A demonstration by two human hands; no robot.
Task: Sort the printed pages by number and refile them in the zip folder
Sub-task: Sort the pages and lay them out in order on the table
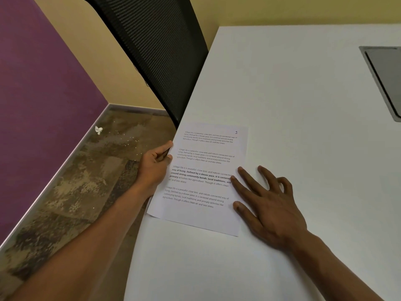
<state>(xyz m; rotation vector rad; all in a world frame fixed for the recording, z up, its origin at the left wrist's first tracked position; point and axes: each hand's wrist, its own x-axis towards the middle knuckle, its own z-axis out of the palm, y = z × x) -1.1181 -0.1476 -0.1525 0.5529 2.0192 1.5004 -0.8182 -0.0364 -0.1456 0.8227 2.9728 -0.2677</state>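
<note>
The likeliest trouble here is the printed pages (208, 177) sliding off the table (293, 94), since the stack lies right at the table's left edge with its left margin overhanging the floor; a careless pull by the left hand (155, 164) could drag the sheets over the side and scatter the order. A second risk is the sheets fanning or creasing if the two hands work against each other, one tugging while the other pins. The stack sits between the hands: the left hand grips its overhanging left edge, thumb on top and fingers curled beneath, while the right hand (269, 198) lies spread and flat, fingertips pressing the right margin and palm resting on the table just beside it. The top sheet bears a handwritten "1" in its upper right corner. How many sheets lie beneath is hard to judge from this angle. No zip folder shows in view, so refiling probably calls for a reach elsewhere.
</note>
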